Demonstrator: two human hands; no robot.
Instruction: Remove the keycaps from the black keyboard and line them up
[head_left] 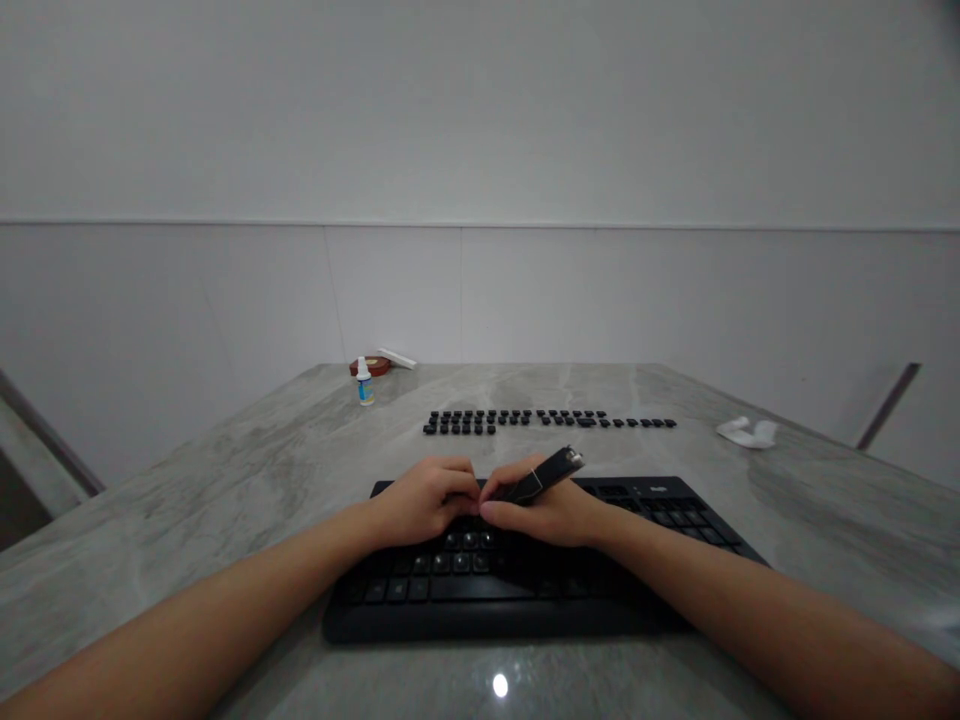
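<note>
A black keyboard [480,622] lies in front of me on the grey table. Several of its key places in the middle have no caps and show pale round posts. My right hand [551,512] is closed around a slim black-handled tool [541,477] with a shiny metal end pointing up and to the right; its lower tip is hidden. Close against it, over the upper keys, my left hand [431,500] has its fingers bent and pinched together. Whatever lies between the left fingertips is too small or hidden to make out.
Loose black keycaps [465,425] sit in rows beyond the keyboard. At the back left stand a small white-and-blue bottle [364,385], a reddish-brown round object [381,366] and a white flat piece [397,357]. Crumpled white tissue [748,432] lies at right.
</note>
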